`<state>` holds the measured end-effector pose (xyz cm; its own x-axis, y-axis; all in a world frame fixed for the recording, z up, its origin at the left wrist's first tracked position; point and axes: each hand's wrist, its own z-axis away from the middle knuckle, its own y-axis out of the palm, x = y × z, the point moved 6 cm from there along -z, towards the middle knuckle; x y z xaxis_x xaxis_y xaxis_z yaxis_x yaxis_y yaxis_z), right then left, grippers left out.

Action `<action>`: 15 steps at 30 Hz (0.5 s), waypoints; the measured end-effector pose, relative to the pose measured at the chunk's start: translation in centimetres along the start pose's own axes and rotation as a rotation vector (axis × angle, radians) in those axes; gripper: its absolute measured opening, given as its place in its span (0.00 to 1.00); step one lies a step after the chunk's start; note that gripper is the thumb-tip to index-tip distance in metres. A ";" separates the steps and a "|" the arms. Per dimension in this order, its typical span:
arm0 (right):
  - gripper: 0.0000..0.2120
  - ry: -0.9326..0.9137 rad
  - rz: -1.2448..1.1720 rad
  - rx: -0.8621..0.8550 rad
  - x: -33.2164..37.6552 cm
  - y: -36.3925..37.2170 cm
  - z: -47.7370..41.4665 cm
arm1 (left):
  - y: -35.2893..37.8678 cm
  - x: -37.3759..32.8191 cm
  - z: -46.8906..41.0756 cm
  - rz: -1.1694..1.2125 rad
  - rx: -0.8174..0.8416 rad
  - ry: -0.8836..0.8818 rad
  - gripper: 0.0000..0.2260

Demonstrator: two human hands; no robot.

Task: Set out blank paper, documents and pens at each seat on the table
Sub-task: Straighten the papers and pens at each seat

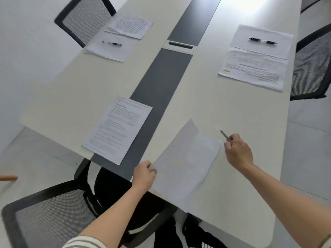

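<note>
At the near end of the table, a blank sheet is being pinched at its lower left edge by the left hand, whose fingers are being curled onto the paper. The sheet is being laid askew on the pale top, its near corner reaching the table's edge. Just beside the sheet's right edge, a pen is being gripped in the curled fingers of the right hand. Whether its blurred tip is touching the table cannot be told.

Left of the sheet and apart from it, a printed document is being borne partly by the dark centre strip.

Farther off, two seats are being shown laid. On the left, a far left pen is being carried by a blank page, with a printed page just beyond. On the right, a printed handout is being touched along its far edge by a plain sheet bearing a far right pen.
</note>
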<state>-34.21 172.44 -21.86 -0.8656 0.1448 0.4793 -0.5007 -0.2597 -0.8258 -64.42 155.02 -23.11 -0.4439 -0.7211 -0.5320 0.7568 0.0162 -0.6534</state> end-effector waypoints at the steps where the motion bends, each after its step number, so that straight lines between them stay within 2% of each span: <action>1: 0.06 -0.048 0.025 0.017 1.0 0.2 1.1 | -0.6 0.4 -1.0 -0.019 -0.018 0.000 0.06; 4: 0.14 -0.215 0.161 0.145 4.3 2.4 4.6 | -1.8 1.4 -3.0 -0.091 -0.055 -0.027 0.04; 6: 0.16 -0.355 0.280 0.209 6.5 4.6 6.1 | -2.5 2.0 -3.6 -0.175 -0.099 -0.030 0.11; 9: 0.18 -0.535 0.437 0.255 9.1 7.8 6.4 | -3.3 1.6 -3.1 -0.497 -0.194 0.162 0.22; 10: 0.19 -0.555 0.493 0.292 9.4 8.9 6.0 | -3.0 1.4 -2.4 -0.560 -0.179 0.247 0.23; 12: 0.20 -0.558 0.600 0.380 9.8 10.8 5.2 | -1.5 2.0 -1.1 -0.638 -0.044 0.345 0.24; 15: 0.19 -0.541 0.650 0.451 11.3 12.5 4.5 | 0.3 4.3 -0.1 -0.772 0.116 0.347 0.28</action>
<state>-50.19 166.54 -25.47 -0.7977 -0.5883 0.1329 0.2237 -0.4932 -0.8407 -66.16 151.97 -25.68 -0.9630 -0.2471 -0.1079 0.2179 -0.4773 -0.8513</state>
